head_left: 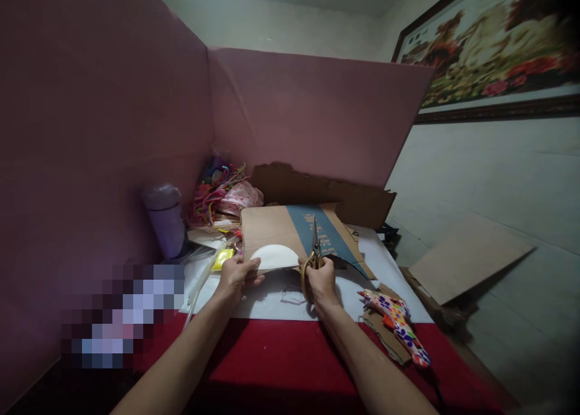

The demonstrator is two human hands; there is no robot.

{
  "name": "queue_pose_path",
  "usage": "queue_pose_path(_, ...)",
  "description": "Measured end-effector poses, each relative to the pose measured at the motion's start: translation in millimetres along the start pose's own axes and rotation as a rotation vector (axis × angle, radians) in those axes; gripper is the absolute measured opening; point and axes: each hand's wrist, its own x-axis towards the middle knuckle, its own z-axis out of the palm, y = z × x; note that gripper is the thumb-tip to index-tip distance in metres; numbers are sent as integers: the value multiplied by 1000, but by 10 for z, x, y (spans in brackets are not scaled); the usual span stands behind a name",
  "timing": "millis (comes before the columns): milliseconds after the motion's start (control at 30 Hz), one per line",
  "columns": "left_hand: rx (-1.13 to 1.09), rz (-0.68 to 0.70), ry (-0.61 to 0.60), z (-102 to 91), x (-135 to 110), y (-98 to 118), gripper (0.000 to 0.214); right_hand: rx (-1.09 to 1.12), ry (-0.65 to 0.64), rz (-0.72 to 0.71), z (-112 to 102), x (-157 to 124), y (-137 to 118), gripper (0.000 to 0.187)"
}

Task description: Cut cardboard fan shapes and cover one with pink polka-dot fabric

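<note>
My left hand (235, 276) grips the near left edge of a brown cardboard sheet (267, 228) with a blue printed band, fingers pinched around it. A white round paper piece (275, 256) lies against the cardboard beside that hand. My right hand (321, 279) is closed around the gold handles of scissors (314, 249), whose blades point away from me into the cardboard. Both hands hover over a white sheet (276, 300) on a red cloth (281, 354).
A flower-patterned glue gun (399, 324) lies at the right on cardboard scraps. A purple lidded cup (165, 218) and a heap of coloured craft stuff (222, 194) stand at the back left. Pink boards (312, 113) wall the back and left. Loose cardboard (466, 261) lies right.
</note>
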Motion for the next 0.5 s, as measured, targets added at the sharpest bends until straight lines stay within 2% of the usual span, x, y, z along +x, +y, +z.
queue_pose_path(100, 5, 1, 14, 15, -18, -2, 25, -39, 33, 3, 17, 9, 5, 45)
queue_pose_path(300, 20, 5, 26, 22, -4, -44, 25, -51, -6, 31, 10, 9, 28, 46)
queue_pose_path(500, 14, -14, -14, 16, 2, -83, 28, -97, 29, 23, 15, 23, 38, 46)
